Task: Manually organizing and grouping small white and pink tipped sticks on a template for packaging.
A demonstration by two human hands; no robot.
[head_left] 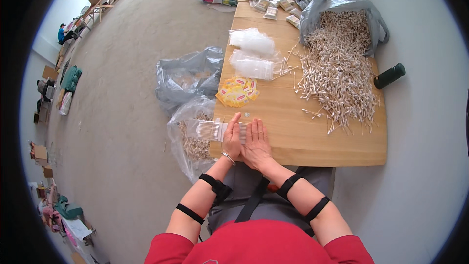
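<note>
At the table's near left corner, my right hand (256, 143) lies flat with fingers stretched over a row of cotton swabs (243, 130). Close beside it my left hand (231, 139) stands on its edge, fingers straight, at the left of that row. Left of this hand, a clear plastic sleeve (208, 130) with swabs lined up side by side lies across the table edge. What is under my palms is hidden. Beyond my hands are a heap of yellow and orange paper labels (238, 92) and stacks of clear flat bags (251, 63).
A big pile of loose cotton swabs (337, 73) spills from a grey plastic bag (378, 22) at right. A dark green bottle (389, 76) lies by the wall. Filled packets (271, 12) are farther back. Left of the table are a grey bag (188, 76) and a clear swab bag (196, 146).
</note>
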